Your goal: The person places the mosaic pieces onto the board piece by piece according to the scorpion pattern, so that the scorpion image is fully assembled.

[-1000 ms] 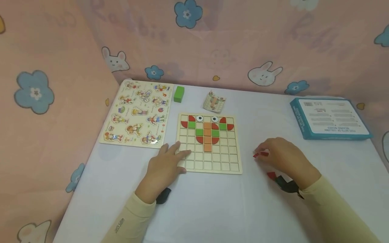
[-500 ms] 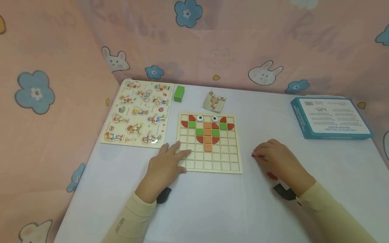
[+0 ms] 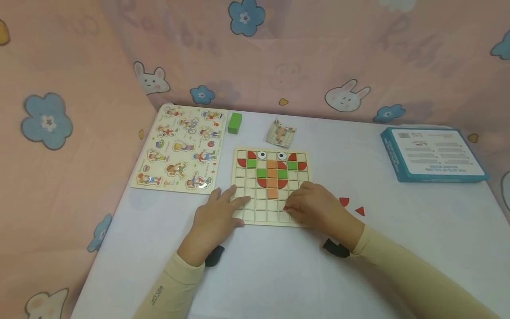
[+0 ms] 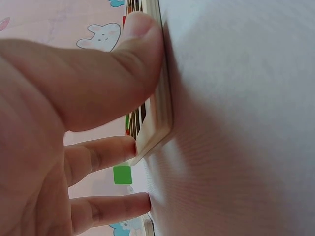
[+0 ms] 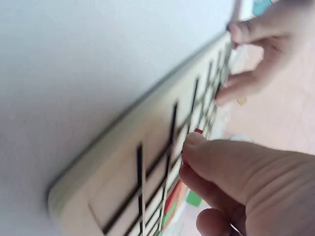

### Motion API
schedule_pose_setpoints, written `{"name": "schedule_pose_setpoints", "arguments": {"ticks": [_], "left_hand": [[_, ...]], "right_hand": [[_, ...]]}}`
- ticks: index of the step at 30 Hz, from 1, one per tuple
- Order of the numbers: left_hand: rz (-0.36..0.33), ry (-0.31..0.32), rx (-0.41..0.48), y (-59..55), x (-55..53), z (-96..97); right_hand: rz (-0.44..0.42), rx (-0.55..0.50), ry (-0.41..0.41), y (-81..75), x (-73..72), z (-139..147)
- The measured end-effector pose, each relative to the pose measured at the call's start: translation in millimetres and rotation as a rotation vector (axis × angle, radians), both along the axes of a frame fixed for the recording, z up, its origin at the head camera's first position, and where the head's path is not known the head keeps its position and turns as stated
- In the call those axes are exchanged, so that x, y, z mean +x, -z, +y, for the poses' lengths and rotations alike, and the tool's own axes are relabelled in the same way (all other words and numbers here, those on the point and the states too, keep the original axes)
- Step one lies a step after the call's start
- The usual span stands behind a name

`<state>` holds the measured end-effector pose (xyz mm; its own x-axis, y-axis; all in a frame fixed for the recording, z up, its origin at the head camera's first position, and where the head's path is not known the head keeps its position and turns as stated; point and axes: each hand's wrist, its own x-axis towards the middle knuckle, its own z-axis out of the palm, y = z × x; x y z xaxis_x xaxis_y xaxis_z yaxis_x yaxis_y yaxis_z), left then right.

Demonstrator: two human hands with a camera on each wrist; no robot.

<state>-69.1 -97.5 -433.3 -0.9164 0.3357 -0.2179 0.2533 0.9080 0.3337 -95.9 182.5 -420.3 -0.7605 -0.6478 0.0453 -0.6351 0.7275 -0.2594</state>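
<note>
A wooden grid board (image 3: pixel 260 216) lies on the table, with red, green, orange and eye-patterned tiles set in its upper cells. My left hand (image 3: pixel 213 223) rests at its lower left corner, fingers spread; in the left wrist view the thumb (image 4: pixel 140 59) lies along the board's edge. Over the lower right cells, my right hand (image 3: pixel 320 206) pinches a small red tile (image 5: pixel 198 131) between thumb and fingertips. Most of that tile is hidden, so its shape cannot be told. Right of the board lie a red rounded tile (image 3: pixel 344 201) and a red triangular tile (image 3: pixel 360 211).
A small paper card (image 3: pixel 281 134) with a tile pattern lies behind the board, and a green block (image 3: pixel 234 123) stands to its left. At the left is a wooden picture puzzle (image 3: pixel 175 133). A teal and white box (image 3: pixel 436 155) lies far right.
My right hand has moved left from the loose tiles to over the board, carrying a red tile. Two red tiles now show on the table behind it. My left hand stays put.
</note>
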Motion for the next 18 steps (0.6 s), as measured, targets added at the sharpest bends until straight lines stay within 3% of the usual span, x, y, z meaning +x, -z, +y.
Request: {"name": "schedule_pose_setpoints", "arguments": {"ticks": [5,9,18], "left_hand": [[0.005,0.002,-0.007,0.6,-0.1,0.2],[0.008,0.006,-0.011,0.7,-0.2,1.2],[0.004,0.001,-0.01,0.4,0.1,1.2]], "right_hand": [[0.085,0.028,-0.052,7.6,-0.2,-8],[0.068,0.058,-0.036,9.4,8.1,-6],[0.007,0.021,0.119,8.7,28.1,5]]}}
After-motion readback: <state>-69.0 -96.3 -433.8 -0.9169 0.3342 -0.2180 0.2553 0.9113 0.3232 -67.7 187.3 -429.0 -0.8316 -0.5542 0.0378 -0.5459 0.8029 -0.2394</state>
